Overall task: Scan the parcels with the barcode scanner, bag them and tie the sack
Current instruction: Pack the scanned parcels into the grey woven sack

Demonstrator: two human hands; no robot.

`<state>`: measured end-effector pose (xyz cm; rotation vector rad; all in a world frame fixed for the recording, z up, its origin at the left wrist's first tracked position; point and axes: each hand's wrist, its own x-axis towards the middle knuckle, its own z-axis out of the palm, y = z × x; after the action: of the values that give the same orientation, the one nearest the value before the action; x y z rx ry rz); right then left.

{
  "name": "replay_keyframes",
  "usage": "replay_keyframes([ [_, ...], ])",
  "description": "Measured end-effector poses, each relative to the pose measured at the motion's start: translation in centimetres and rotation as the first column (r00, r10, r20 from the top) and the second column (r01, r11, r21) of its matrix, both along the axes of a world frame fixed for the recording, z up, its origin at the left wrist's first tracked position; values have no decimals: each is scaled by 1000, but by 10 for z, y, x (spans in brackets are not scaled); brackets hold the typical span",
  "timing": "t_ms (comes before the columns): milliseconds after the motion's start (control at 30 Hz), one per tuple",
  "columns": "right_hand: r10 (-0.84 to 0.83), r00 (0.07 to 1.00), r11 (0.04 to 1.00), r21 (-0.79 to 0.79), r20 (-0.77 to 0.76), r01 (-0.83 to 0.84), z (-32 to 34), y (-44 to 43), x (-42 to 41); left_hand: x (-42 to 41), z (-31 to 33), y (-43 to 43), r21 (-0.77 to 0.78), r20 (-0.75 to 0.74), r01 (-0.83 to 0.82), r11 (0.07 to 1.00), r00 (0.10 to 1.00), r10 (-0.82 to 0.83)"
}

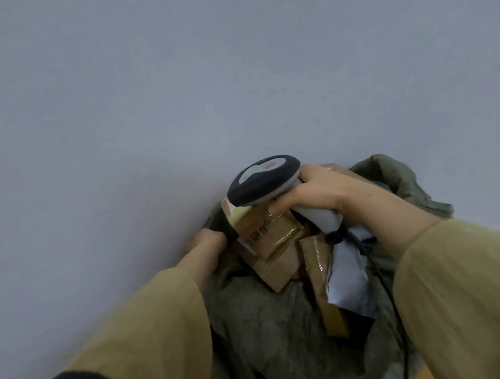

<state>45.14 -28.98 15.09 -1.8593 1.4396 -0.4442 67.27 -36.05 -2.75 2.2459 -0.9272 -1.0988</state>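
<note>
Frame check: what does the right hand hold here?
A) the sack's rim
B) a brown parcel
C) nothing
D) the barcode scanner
D: the right hand grips the handle of the barcode scanner above the parcels, while the left hand holds the rim of the sack.

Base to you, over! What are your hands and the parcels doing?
Right hand grips grey-and-black barcode scanner over taped brown cardboard parcels. Left hand holds olive fabric sack by its rim. Parcels sit inside sack. Black scanner cable trails across opening.
</note>
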Motion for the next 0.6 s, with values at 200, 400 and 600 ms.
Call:
replay_keyframes([
  [200, -58, 998, 998, -16, 34, 59, 4, 7, 8, 0, 8, 7, -36, -395, -134, 990, 912, 109],
  [400, -117, 993, 993, -1, 15, 117, 4, 12, 21, 8, 58, 32, -17, -469, 5, 1000, 883, -12],
  [600, -354, 891, 933, 35, 283, 359, 16, 10, -10, 6, 85, 27, -88, -548, -32, 996, 836, -21],
])
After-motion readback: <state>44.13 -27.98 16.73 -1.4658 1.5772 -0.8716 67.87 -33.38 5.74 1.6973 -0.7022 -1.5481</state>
